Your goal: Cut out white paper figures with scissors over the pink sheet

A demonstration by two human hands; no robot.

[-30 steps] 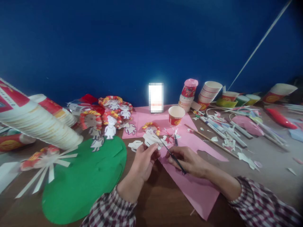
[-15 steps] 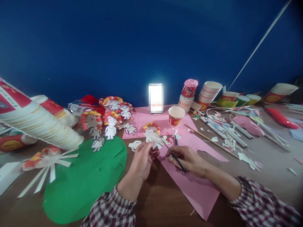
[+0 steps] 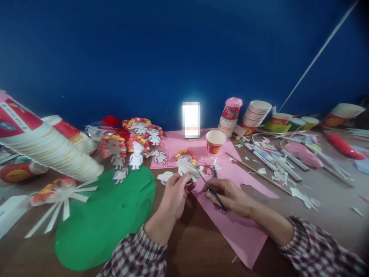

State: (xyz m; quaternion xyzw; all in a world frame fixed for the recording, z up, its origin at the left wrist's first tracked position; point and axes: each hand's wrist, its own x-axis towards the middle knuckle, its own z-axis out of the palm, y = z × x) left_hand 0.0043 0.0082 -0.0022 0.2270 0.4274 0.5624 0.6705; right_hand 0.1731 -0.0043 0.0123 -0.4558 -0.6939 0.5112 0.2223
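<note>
Between the thumb and fingers of my left hand [image 3: 177, 194] is a white paper cut-out [image 3: 186, 169]. My right hand [image 3: 230, 196] is closed around a slim black tool [image 3: 215, 194] with a long thin tip. Its tip points up and left, at the edge of the cut-out; its exact kind is unclear. Just behind the cut-out, a red-and-yellow ring [image 3: 191, 155] lies on pink paper [image 3: 236, 227]. A loose white paper piece [image 3: 165, 177] rests left of my fingers, and a single paper cup [image 3: 216, 142] stands beyond the hands.
Left are a green paper sheet [image 3: 106, 219], leaning stacked cups [image 3: 63, 150] and several paper figures, one a white figure [image 3: 135, 156]. At right lie pens [image 3: 265, 159], a wooden stick [image 3: 259, 173] and paper scraps. More stacked cups [image 3: 256, 115] stand by the blue wall [image 3: 144, 57].
The view has shifted slightly, so the things on the left appear a little further right. Both hands keep their holds on the cut-out and the black tool, nearly still.
</note>
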